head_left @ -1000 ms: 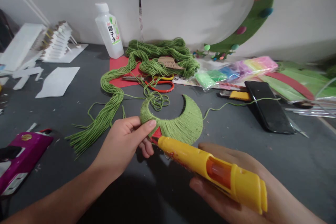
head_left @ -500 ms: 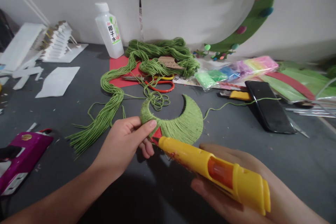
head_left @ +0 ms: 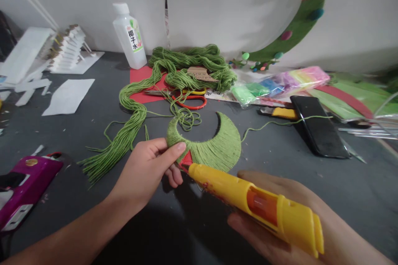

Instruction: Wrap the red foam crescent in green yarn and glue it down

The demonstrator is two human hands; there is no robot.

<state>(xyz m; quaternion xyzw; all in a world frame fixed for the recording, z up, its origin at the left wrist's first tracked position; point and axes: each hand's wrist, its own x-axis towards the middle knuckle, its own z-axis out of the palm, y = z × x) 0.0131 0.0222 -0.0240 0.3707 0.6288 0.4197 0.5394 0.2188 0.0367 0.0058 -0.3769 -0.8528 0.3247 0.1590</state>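
Between thumb and fingers, my left hand (head_left: 155,161) pinches the left side of a crescent (head_left: 214,149) wrapped in green yarn. A small red patch (head_left: 187,160) of its base shows bare near my thumb. My right hand (head_left: 280,211) is wrapped round a yellow hot glue gun (head_left: 236,190), whose dark nozzle meets the lower edge of that red patch. Its trigger and most of my right fingers are hidden under the body. Behind the crescent lies a loose coil of green yarn (head_left: 189,120), and a strand (head_left: 270,123) runs off to the right.
Scissors with red and yellow handles (head_left: 194,102) lie under a green yarn skein (head_left: 192,60). A bottle (head_left: 130,39) stands behind. To the right are a phone (head_left: 320,128), a yellow cutter (head_left: 282,112) and bagged colourful clay (head_left: 286,83); a purple tool (head_left: 29,186) sits left.
The glue gun and my right hand have shifted slightly right and down, the nozzle staying at the red patch. My left hand and the crescent have hardly moved.
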